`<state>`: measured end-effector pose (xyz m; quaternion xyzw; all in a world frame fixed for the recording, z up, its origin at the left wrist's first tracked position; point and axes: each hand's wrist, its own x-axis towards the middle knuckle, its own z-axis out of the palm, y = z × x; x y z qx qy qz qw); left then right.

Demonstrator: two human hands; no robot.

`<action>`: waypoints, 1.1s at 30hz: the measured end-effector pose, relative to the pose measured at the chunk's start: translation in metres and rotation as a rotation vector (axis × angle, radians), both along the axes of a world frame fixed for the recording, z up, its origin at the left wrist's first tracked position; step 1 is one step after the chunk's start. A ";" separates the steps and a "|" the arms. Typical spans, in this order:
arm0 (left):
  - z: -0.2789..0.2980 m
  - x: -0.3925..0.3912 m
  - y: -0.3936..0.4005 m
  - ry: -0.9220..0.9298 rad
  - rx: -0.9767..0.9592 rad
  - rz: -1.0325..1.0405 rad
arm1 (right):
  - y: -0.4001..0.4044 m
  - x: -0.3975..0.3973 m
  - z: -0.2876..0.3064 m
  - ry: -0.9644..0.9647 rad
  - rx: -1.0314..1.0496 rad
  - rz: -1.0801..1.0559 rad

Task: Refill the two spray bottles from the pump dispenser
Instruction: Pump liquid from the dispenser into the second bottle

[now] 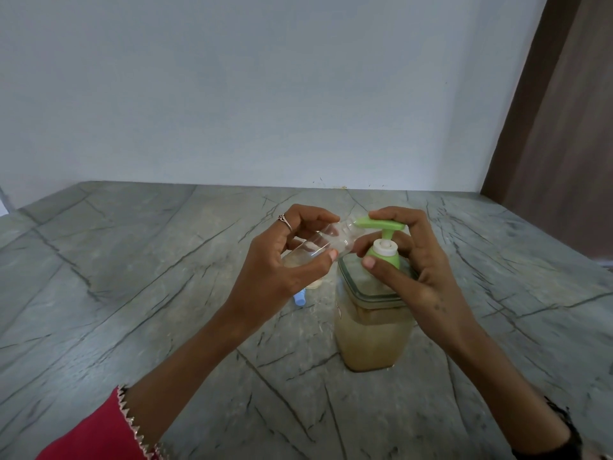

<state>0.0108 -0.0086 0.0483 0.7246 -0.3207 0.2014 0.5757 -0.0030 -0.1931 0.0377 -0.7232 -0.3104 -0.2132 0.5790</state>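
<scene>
Red sleeve [96,433] nearest, left hand [285,257] gripping tilted clear spray bottle [318,247] at green pump dispenser [374,303] spout, right hand [408,263] gripping pump head, stone counter [132,277].

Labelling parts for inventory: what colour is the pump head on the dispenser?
Light green pump head, with a white collar below; the head view shows it.

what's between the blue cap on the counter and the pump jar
In the head view, only bare grey counter lies between the blue cap and the pump dispenser; the left hand holds the clear bottle above that stretch.
</scene>
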 end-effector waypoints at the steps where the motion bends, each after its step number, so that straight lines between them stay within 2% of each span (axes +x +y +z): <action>1: 0.000 0.000 0.000 -0.001 0.001 0.000 | 0.000 0.000 -0.001 -0.009 -0.004 -0.012; 11: 0.000 0.001 -0.001 -0.005 0.001 -0.003 | -0.001 0.003 -0.004 -0.085 -0.088 -0.104; 21: -0.002 0.000 -0.001 -0.006 0.005 -0.013 | 0.000 0.001 -0.004 -0.032 -0.054 -0.092; 33: -0.001 -0.001 0.000 -0.011 0.011 -0.001 | 0.000 0.000 -0.002 -0.114 -0.131 -0.114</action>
